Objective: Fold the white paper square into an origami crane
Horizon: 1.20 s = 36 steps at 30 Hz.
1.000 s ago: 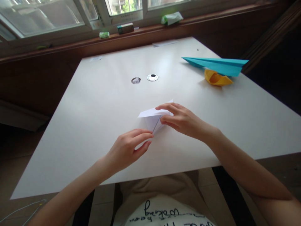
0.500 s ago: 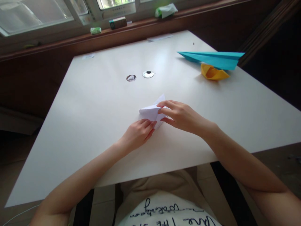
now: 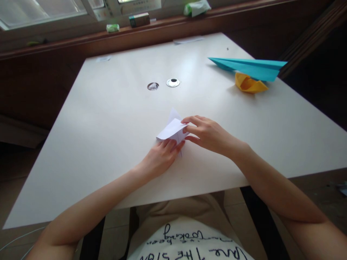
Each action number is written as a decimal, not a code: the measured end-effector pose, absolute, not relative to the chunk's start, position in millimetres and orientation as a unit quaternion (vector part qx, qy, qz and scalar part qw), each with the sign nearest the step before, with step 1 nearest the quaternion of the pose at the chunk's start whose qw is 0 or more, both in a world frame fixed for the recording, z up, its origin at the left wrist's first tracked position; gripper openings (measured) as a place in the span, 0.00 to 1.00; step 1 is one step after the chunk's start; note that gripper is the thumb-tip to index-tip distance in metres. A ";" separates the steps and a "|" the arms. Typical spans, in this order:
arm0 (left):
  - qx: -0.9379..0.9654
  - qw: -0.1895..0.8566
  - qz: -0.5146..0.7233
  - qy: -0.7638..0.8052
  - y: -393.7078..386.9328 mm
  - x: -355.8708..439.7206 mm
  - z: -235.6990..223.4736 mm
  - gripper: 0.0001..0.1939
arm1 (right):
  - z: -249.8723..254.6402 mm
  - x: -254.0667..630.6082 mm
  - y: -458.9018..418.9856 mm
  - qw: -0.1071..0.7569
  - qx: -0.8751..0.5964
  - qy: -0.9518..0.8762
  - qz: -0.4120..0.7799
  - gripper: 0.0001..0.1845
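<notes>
A folded sheet of white paper [image 3: 171, 129] is held just above or on the white table [image 3: 108, 119], between my two hands. One pointed corner of it sticks up at the back, and a curved flap leans to the left. My left hand [image 3: 164, 153] grips the lower edge, its fingertips partly under the flap. With curled fingers and thumb, my right hand [image 3: 204, 131] pinches the right side of the paper. The fingertips hide part of the folds.
A blue paper plane [image 3: 251, 68] and a yellow paper boat [image 3: 249, 83] lie at the right rear of the table. Two round cable holes, one with a metal rim [image 3: 172, 83], are in the tabletop. A small box [image 3: 139, 20] stands on the windowsill.
The white paper has turned, its left flap now lower and curved, its rear point shifted left. My left hand has its fingers further under the paper. The view has tilted slightly.
</notes>
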<state>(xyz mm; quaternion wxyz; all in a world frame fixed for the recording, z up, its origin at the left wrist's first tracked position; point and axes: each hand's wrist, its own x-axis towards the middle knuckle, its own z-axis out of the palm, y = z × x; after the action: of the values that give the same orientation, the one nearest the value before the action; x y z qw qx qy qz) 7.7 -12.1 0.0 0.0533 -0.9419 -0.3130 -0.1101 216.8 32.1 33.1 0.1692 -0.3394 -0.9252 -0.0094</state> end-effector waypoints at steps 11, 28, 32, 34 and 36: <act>-0.937 0.022 -0.092 -0.335 -11.9 9.0 0.3 0.19 | 34.2 215.9 33.0 0.207 -0.338 -0.917 -0.039 0.08; -0.929 -0.071 -0.145 -0.333 -4.0 -2.3 -13.4 0.22 | 4.4 197.9 38.4 0.234 -0.330 -0.908 -0.111 0.10; -0.931 -0.065 -0.145 -0.328 -4.6 -1.3 -12.9 0.24 | 10.4 197.9 35.6 0.250 -0.350 -0.896 -0.111 0.07; -0.931 -0.066 -0.142 -0.329 -4.4 -0.6 -12.9 0.23 | 13.9 198.3 33.5 0.247 -0.363 -0.893 -0.098 0.06; -0.930 -0.060 -0.150 -0.331 -3.6 0.0 -13.7 0.23 | 17.1 199.2 31.6 0.234 -0.365 -0.897 -0.083 0.06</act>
<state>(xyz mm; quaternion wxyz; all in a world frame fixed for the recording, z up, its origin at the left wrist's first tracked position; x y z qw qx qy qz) 0.0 -3.6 -13.7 -0.0602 -0.9297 -0.3310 -0.1498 199.2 31.6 17.1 0.2343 -0.3646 -0.8974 -0.0830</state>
